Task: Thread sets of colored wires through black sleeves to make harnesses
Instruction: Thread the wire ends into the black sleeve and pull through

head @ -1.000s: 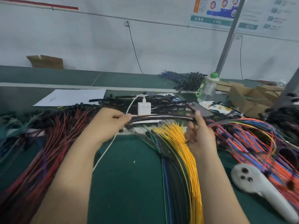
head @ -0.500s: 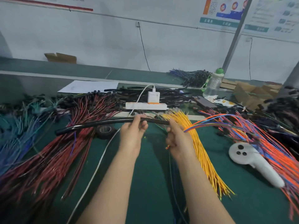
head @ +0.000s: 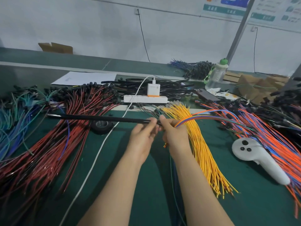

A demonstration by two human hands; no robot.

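Observation:
A long black sleeve (head: 97, 118) stretches level above the green table, its free end pointing left. My left hand (head: 144, 136) pinches the sleeve at its right end. Close beside it, my right hand (head: 175, 134) grips a set of colored wires (head: 211, 115), orange, blue, purple and green, which arc away to the right. The short wire tips poke out under my right palm. Whether the wires enter the sleeve is hidden behind my fingers.
A fan of yellow wires (head: 202, 144) lies under my right forearm. Red and black wires (head: 53, 141) cover the left, orange and blue ones (head: 270, 141) the right. A white controller (head: 257, 159), a power strip (head: 145, 99), a tape roll (head: 101, 126) and a bottle (head: 215, 75) are nearby.
My hands have come closer together, and the sleeve has slid left through my left hand, which now pinches its right end. The colored wires stay in my right hand.

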